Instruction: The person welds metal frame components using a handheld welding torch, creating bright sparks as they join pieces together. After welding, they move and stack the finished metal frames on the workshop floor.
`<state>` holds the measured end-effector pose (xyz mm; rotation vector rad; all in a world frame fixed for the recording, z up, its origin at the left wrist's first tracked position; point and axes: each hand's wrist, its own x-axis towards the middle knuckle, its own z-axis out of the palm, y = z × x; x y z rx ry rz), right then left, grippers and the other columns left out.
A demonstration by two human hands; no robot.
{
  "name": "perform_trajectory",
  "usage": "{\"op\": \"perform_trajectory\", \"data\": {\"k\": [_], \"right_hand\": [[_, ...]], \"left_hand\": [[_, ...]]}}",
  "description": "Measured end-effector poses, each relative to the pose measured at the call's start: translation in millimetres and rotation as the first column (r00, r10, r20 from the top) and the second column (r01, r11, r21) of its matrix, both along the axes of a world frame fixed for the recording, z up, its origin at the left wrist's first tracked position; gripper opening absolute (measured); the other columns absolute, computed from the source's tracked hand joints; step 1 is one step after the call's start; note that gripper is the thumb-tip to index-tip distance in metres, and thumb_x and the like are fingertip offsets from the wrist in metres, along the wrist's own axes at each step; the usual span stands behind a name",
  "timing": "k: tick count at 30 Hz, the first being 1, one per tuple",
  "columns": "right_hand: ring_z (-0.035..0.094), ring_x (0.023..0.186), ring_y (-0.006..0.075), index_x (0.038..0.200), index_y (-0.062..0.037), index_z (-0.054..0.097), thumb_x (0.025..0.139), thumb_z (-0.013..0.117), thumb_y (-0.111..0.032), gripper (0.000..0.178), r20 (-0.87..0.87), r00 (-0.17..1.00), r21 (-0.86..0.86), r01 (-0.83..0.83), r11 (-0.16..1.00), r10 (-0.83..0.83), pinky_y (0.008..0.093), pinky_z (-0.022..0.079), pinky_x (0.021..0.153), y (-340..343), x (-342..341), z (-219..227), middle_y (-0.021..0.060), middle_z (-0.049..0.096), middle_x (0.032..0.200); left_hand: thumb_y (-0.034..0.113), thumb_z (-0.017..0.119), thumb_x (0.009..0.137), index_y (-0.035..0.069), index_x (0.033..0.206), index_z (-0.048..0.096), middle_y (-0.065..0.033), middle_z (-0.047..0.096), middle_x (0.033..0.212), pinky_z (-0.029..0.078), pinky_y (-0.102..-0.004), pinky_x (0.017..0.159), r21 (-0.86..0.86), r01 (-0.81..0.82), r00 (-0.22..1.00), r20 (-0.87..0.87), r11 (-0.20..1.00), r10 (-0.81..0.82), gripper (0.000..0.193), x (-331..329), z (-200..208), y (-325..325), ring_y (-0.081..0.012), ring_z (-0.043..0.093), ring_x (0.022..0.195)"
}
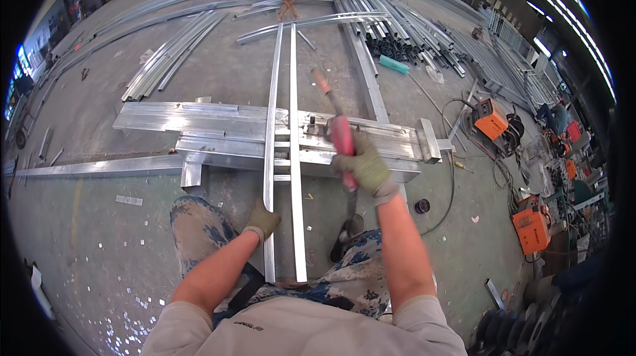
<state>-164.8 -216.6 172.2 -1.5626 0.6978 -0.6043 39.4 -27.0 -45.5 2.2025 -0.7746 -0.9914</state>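
Your right hand [363,169], gloved, fingers curled tight round red-handled welding torch [340,132], its tip just beyond fingertips over stacked galvanised steel beams [218,129]. Your left hand [263,219], gloved, fingers closed on left of two long parallel galvanised steel rails [293,157], near their close end.

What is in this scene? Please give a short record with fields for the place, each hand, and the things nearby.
Place: workshop with concrete floor
Left hand: gloved, resting on the left steel rail
Right hand: gloved, gripping a red-handled tool
Work piece: two long parallel rails lying across stacked steel beams
Nearby: orange welding machines, bundles of steel tubes
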Motion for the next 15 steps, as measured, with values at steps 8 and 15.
{"op": "perform_trajectory", "data": {"k": [8, 15], "right_hand": [[0.064, 0.068, 0.0124, 0.145, -0.0048, 0.06, 0.1, 0.076, -0.029, 0.053, 0.015, 0.999, 0.398, 0.02, 0.917, -0.029, 0.0294, 0.055, 0.06, 26.5, 44.0, -40.4, 0.0048, 0.074, 0.112], [0.064, 0.059, 0.014, 0.13, 0.0015, 0.066, 0.102, 0.073, -0.035, 0.046, -0.074, 0.994, 0.546, 0.11, 0.83, -0.082, 0.0292, 0.051, 0.049, 10.2, 39.3, -58.5, 0.0081, 0.074, 0.101]], "left_hand": [[0.031, 0.072, 0.086, -0.007, 0.139, 0.05, -0.0366, 0.065, 0.131, 0.051, -0.0512, 0.108, -0.014, -0.125, 0.991, 0.045, 0.992, 0.126, 0.068, -18.3, 54.6, -0.4, -0.0522, 0.063, 0.125], [0.033, 0.072, 0.091, -0.005, 0.152, 0.041, -0.0386, 0.057, 0.14, 0.045, -0.053, 0.113, -0.047, -0.128, 0.99, 0.06, 0.991, 0.13, 0.079, -40.6, 22.8, 17.5, -0.0544, 0.058, 0.13]]}}
